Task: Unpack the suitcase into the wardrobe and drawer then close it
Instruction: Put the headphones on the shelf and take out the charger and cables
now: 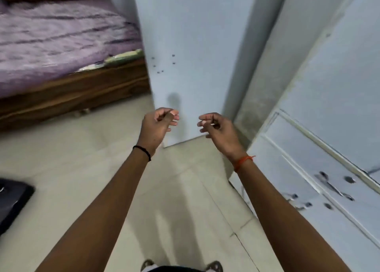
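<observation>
- White panels make up the wardrobe (333,99) on the right; one door (193,62) stands swung open in the far middle, its edge toward the camera, running tall from the floor (82,169) upward out of view.
- Low on the right, closed white cupboard fronts carry metal handles (334,187) and round locks; what is inside cannot be seen.
- A dark corner at the near left edge, lying flat on the floor, may be the suitcase (12,201); too little shows to tell its contents or which way it points.
- The left hand (158,125) hovers before the door, fingers loosely curled, holding nothing; a black band circles its wrist.
- The right hand (218,127) hangs just beside it, apart, fingers likewise loosely curled and empty, an orange thread at the wrist.
- A bed (61,51) with a purple cover and wooden frame fills the far left.
</observation>
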